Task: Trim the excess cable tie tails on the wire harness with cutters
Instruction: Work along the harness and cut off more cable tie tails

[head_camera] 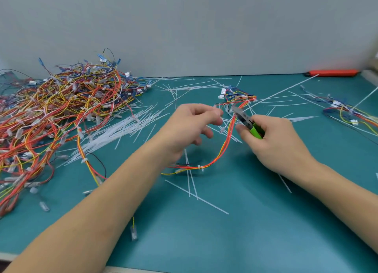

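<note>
Cutters (243, 120), green-handled and gripped in my right hand (274, 143), sit at the red, orange and yellow wire harness (223, 147), raised over the teal mat (266, 221). My left hand (190, 127) pinches it near the tie, I judge. I should cut flush, sparing the wires.

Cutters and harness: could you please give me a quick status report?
Right hand grips green-handled cutters, tip at the harness. Left hand fingers curled by the wires; grip unclear. Loose cut tails litter the mat.

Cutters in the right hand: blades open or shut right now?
Cannot tell. The right hand grips the green handles of the cutters, with the tip at the harness, but blur hides any gap between the blades.
</note>
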The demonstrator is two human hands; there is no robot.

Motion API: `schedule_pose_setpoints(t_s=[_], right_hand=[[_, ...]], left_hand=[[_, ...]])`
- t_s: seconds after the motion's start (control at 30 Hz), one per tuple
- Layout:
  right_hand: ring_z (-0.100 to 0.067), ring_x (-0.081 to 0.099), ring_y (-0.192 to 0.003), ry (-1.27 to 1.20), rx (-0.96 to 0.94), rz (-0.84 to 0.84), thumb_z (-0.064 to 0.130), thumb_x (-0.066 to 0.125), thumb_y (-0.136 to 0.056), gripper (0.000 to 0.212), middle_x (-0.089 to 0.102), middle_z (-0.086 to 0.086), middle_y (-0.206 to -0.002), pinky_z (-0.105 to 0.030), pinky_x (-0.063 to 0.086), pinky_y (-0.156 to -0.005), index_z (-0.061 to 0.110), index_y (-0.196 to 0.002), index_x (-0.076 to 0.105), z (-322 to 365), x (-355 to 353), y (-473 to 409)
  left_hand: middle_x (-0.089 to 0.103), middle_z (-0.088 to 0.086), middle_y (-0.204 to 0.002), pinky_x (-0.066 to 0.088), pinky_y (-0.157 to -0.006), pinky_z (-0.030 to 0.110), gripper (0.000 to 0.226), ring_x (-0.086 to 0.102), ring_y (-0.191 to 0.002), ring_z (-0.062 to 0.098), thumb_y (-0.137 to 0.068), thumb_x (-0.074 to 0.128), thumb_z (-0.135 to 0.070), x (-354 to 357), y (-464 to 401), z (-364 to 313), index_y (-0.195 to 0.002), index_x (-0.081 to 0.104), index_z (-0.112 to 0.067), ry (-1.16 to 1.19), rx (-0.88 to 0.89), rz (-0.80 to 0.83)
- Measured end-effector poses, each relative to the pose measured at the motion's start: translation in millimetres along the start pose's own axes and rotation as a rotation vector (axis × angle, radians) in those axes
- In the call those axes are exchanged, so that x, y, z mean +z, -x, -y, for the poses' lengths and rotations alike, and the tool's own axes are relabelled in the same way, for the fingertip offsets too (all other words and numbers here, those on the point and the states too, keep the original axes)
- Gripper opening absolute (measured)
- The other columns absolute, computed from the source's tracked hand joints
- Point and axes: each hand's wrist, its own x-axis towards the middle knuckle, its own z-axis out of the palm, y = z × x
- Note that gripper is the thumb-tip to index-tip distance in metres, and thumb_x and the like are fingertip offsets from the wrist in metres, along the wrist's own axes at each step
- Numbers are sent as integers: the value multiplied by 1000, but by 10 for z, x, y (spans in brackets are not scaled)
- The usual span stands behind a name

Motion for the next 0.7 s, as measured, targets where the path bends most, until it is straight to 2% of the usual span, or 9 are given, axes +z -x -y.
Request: schedule_pose_setpoints(t_s=[0.1,0.27,0.43,0.6,0.7], right_hand=[[-16,31,-55,-24,-1,4,39,66,-97,46,34,4,-54,-36,30,-53,12,-66,45,-24,6,-2],[-19,37,-55,-5,-10,16,39,65,-94,40,40,3,-54,-37,35,-53,15,-67,47,-49,26,-2],[-21,39,-55,41,-40,10,43,66,-97,45,43,0,-54,-38,36,-52,14,-68,46,-52,35,-6],[-20,43,-57,59,-70,-1,41,67,-96,41,45,2,-55,-37,38,-55,20,-69,45,-53,35,-3],[-16,45,-58,64,-78,7,40,67,-95,31,48,4,-56,-34,37,-54,22,-74,53,-55,37,3]], left_hand=[[77,-2,-92,39,-50,21,25,62,-64,8,-99,62,-34,186,57,48,-101,77,-13,23,11,133],[76,-3,-89,42,-58,26,20,62,-65,10,-101,60,-29,289,44,91,-96,76,-19,260,-41,129],[74,-1,-83,46,-52,20,21,62,-60,10,-99,62,-21,300,33,97,-86,79,-18,422,-85,139],[72,-2,-79,47,-54,18,21,59,-61,9,-97,66,-21,266,24,112,-81,79,-19,417,-63,161],[72,-1,-78,46,-55,18,14,56,-61,10,-91,70,-23,248,21,120,-81,79,-19,407,-62,171]])
